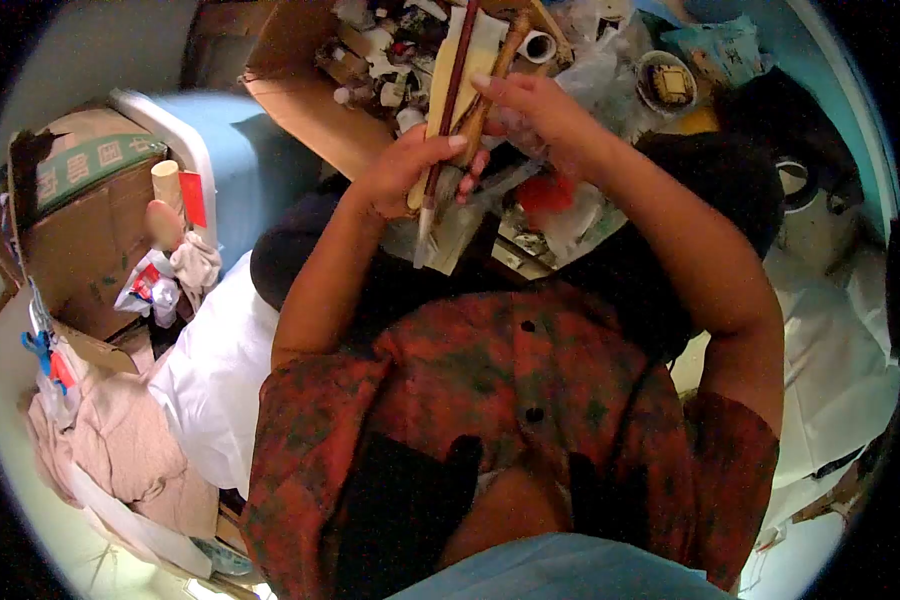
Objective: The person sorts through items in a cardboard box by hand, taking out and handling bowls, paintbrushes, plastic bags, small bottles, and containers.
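Note:
A long dark reddish stick with a whitish, see-through lower end [423, 235] lies slanted in my left hand [405, 170]. My left thumb presses on it from above, and fingertips show past the far side of the bundle. Beside the stick is a flat pale-yellow strip [485, 45]. A knobby light-brown stick [511, 48] runs along the right of the bundle. My right hand [540, 115] is closed at that brown stick, one fingertip resting across it. The rest of its fingers are partly hidden. Behind the hands stands an open cardboard box [315, 105] of mixed small items.
A white roll [537, 46], clear plastic bags [595, 85] and a round container [667, 82] lie at the far side. Left are a blue bin with a white rim [195, 150], a taped carton [90, 225], blue scissors [38, 347] and pink cloth [120, 440].

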The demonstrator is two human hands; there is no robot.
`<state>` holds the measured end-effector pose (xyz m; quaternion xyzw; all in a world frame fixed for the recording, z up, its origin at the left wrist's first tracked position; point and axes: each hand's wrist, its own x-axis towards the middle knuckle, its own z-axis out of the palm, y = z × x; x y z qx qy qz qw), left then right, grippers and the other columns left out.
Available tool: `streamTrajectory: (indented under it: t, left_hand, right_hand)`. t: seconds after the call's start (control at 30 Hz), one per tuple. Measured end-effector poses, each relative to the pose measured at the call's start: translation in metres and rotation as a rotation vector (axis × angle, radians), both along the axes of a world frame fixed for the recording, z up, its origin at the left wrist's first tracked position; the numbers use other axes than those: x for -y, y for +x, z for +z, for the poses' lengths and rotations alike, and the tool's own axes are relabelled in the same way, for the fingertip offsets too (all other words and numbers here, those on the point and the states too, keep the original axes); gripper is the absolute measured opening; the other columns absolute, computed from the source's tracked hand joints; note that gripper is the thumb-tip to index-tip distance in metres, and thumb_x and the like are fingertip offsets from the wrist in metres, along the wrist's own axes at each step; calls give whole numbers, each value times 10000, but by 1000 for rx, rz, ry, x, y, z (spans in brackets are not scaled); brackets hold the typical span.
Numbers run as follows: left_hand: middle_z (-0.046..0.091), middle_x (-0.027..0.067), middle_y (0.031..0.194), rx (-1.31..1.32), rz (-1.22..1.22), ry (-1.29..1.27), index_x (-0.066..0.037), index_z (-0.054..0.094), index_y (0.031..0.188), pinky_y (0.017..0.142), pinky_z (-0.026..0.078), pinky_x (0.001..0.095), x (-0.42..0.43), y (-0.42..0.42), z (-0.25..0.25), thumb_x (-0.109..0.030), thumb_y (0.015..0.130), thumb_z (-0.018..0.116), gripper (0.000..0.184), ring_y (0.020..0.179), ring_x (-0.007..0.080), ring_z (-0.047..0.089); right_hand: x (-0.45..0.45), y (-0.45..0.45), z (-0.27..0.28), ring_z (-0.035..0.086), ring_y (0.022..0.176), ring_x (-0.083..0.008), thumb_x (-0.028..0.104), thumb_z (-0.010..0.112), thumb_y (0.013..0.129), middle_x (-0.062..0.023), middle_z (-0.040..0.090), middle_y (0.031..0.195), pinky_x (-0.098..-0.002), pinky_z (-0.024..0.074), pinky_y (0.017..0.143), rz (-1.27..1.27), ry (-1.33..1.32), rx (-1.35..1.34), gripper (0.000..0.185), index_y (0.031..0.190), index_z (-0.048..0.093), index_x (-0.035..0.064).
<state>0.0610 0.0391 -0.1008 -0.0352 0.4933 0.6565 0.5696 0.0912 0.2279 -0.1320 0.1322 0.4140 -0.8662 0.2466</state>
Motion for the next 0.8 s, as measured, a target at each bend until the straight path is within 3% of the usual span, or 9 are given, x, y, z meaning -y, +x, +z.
streamTrajectory:
  t: [0.03,0.07,0.37,0.47,0.53,0.63,0.67,0.77,0.8]
  left_hand:
    - [563,67,858,-16,-5,-3,-35,465,1109,576,491,264,-1,3,0,-281,851,528,362,675,128,555]
    - [565,67,866,-36,-9,-6,-32,455,1110,569,494,256,-2,4,0,-301,850,525,381,675,126,560]
    - [597,125,936,-71,-12,-13,21,463,1159,648,509,298,-3,9,5,-284,887,462,408,750,175,602]
    - [599,143,985,-130,30,-55,14,464,1156,676,514,303,-9,11,2,-283,897,455,394,780,187,613]
    - [591,136,1020,-199,75,-102,-14,482,1134,700,510,302,-16,17,11,-276,897,477,354,808,184,611]
    - [598,101,988,-539,36,-331,-38,501,1113,629,489,273,-5,11,-11,-270,886,509,325,802,155,607]
    - [599,41,844,-541,179,-341,-59,532,1076,526,424,231,-14,14,0,-264,874,533,287,699,105,583]
    - [575,45,786,-484,118,-450,-45,541,1022,562,448,247,-6,5,4,-256,880,538,254,630,131,535]
    - [520,0,686,-553,99,-425,-48,540,1017,499,402,235,-6,6,8,-266,875,552,261,565,103,493]
  right_hand:
    - [2,0,-6,555,723,-79,324,561,868,12,606,834,-232,440,687,5,-51,-31,326,1053,570,55]
    - [-1,0,-9,601,841,-129,294,587,852,-38,639,941,-282,454,807,23,-77,-36,302,1017,584,40]
    - [-6,2,-13,552,675,-97,303,564,863,-28,624,795,-252,441,651,62,6,-62,271,894,604,37]
    - [-8,-2,-13,565,706,-161,284,536,876,-72,626,837,-311,456,661,41,151,-124,277,912,609,18]
    - [-8,-2,-9,547,674,-120,291,540,876,-32,603,785,-264,437,628,-1,143,-38,265,893,604,35]
    - [-2,-1,-8,510,644,-108,369,498,886,-1,556,748,-255,410,599,-63,230,52,312,857,578,68]
    - [-4,-3,-16,502,639,-111,389,486,887,1,548,743,-258,405,592,-48,297,68,327,846,571,76]
    - [-13,-7,-16,475,622,-115,460,441,886,9,516,710,-264,384,572,53,403,99,381,803,547,104]
    - [-14,-7,-14,471,620,-113,466,438,885,13,507,701,-262,381,570,72,402,87,385,798,546,106]
